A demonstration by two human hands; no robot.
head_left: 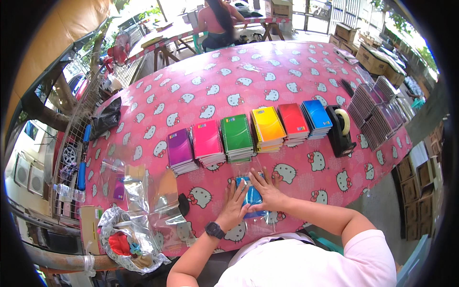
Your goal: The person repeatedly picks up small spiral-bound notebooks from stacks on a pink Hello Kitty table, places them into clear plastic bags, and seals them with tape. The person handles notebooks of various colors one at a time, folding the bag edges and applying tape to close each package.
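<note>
Near the table's front edge lies a small blue notebook in a clear plastic sleeve, its corners partly covered by my hands. My left hand, below a dark wristwatch, rests flat on its left side with fingers stretched out. From the right, my right hand lies over the other side, fingers extended and thumb near the left thumb. Just beyond stands a row of notebook stacks: purple, pink, green, yellow, red and blue.
A black tape dispenser ends the row, beside a wire rack. Clear plastic sleeves and a patterned cloth bag lie at left. A black plastic bag sits farther back. Another person sits beyond the pink table.
</note>
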